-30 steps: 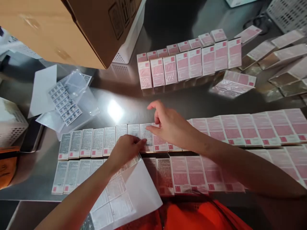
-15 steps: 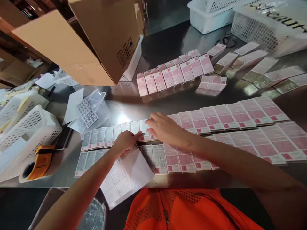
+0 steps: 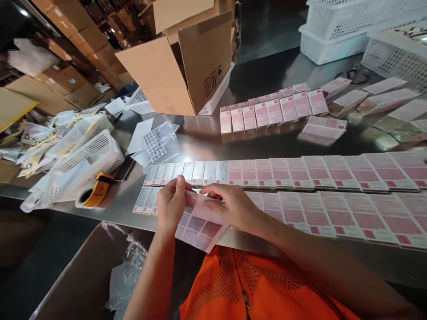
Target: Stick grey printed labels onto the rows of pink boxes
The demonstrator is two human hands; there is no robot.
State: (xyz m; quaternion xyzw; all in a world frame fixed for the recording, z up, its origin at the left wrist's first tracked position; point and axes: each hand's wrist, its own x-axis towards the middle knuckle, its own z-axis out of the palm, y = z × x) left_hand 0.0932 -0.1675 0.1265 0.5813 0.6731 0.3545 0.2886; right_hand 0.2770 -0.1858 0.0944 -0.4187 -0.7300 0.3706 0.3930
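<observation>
My left hand (image 3: pixel 171 204) grips the left edge of a label sheet (image 3: pixel 200 222) held up over the near edge of the steel table (image 3: pixel 207 144). My right hand (image 3: pixel 230 206) pinches at the sheet's upper right part, thumb and fingers on it. Under and beyond my hands lie two long rows of flat pink-and-white boxes (image 3: pixel 300 173). Those at the left end (image 3: pixel 176 172) carry white printed labels. My orange vest (image 3: pixel 253 289) fills the bottom of the view.
An open cardboard box (image 3: pixel 180 71) stands at the back on a white basket. Upright pink boxes (image 3: pixel 270 111) stand behind the rows. A second label sheet in clear bags (image 3: pixel 155 144), white baskets (image 3: pixel 86 155), a tape roll (image 3: pixel 91 193) and a lined bin (image 3: pixel 93 275) are on the left.
Both hands have drawn back from the far row of boxes to the near edge. The label sheet now stands lifted between them. My head has tilted up.
</observation>
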